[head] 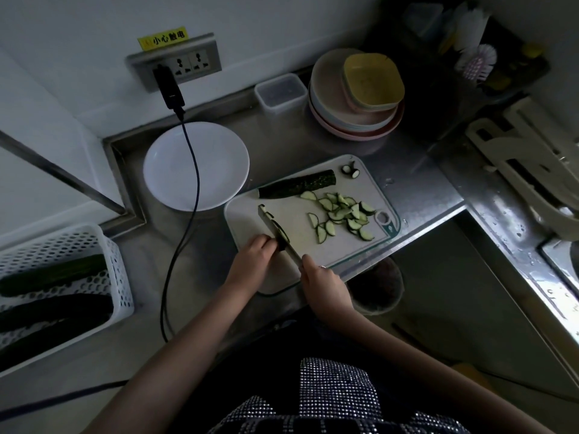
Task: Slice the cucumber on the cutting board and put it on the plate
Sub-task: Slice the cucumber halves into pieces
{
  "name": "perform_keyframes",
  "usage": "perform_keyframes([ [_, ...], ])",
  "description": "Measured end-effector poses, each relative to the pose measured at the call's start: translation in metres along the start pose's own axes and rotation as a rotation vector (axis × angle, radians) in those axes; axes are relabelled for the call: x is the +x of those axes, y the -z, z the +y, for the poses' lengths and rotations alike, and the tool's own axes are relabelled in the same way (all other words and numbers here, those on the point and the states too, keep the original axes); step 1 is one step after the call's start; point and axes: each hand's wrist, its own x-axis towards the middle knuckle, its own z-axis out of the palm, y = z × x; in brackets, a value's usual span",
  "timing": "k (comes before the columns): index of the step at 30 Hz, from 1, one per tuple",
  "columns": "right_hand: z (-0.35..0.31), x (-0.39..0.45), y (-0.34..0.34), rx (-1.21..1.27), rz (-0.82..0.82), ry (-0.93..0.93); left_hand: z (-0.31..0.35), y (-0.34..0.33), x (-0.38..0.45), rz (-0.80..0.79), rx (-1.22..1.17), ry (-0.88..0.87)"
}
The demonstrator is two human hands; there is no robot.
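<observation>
1. Currently, a knife (277, 230) is gripped by the right hand (324, 285), blade lying on the cutting board (247, 214).
2. A cucumber piece (283, 236) under the blade is pinned by the curled fingers of the left hand (253, 256).
3. Cut slices (341, 214) are heaped at the board's 3 o'clock; an uncut cucumber half (297, 184) lies at 12 o'clock.
4. The white plate (195, 166) is seen on the worktop (416, 195), touching the board at 10 o'clock.
</observation>
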Motion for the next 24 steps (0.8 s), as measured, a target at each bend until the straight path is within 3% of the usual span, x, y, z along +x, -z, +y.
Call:
perform_keyframes([
  [11, 0.003, 0.003, -0.005, -0.043, 0.01, -0.017, -0.002, 0.0, -0.003, -0.003, 0.055, 0.017],
  [18, 0.017, 0.007, 0.008, 0.121, 0.174, -0.151, -0.005, -0.006, -0.002, 0.016, -0.03, 0.012],
  [24, 0.011, -0.001, -0.001, 0.105, 0.091, -0.013, -0.004, -0.004, -0.004, 0.01, 0.039, -0.012],
])
